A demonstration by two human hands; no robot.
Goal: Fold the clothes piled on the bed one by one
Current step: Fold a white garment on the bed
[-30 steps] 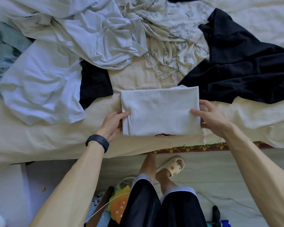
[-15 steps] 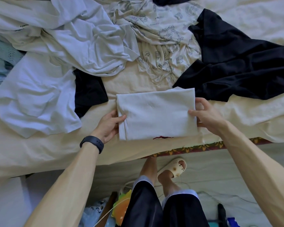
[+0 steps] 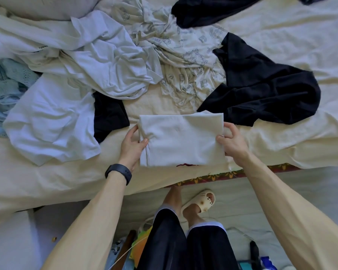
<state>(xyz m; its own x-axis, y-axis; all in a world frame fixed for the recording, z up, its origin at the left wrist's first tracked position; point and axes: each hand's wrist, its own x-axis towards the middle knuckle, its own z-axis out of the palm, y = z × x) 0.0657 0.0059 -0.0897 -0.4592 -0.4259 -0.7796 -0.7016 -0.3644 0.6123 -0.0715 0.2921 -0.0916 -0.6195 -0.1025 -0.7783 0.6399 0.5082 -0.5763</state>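
No text can be read with certainty. Cream garment, far-left part of the bed: one short dark printed mark beside a fold, letter-like, too small to make out. Printed garment, middle of the bed toward its far edge: dark outline drawings all over, some blocky like lettering, none legible.

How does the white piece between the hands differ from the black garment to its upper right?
The white garment is folded into a neat rectangle; the black garment lies spread and rumpled. The left hand and right hand grip the white garment's sides; no hand touches the black garment. Both lie on the cream sheet.
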